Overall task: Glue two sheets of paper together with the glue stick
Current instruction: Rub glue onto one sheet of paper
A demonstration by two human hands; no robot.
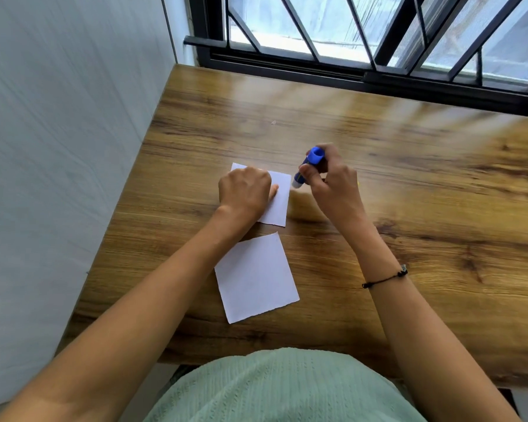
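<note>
**Glue stick reaching the edge of the far sheet, sheets not yet joined**

Two white sheets are lying flat on the wooden desk [378, 184], and they are well apart from being stacked: the far sheet [279, 197] is sitting just beyond the near sheet [255, 277], with a narrow strip of bare wood showing between them. Nothing in view shows glue on either surface, though a thin clear film would be hard to see on white paper. My reading is that the task is in its early part: the glue is only now being brought to the paper, and spreading it, laying one sheet on the other and pressing them down all seem to be left.

The left hand [244, 190] is resting on the far sheet, fingers curled and pressing down, covering most of its left side and pinning it to the desk. It is not gripping anything.

The right hand [329, 181] is closing around the blue glue stick [308, 166], fingers wrapped on the barrel. The stick is tilting, its blue end pointing up and away, its pale lower tip sitting at the right edge of the far sheet. Whether the tip is touching the paper or hovering just beside it, I cannot tell.
</note>
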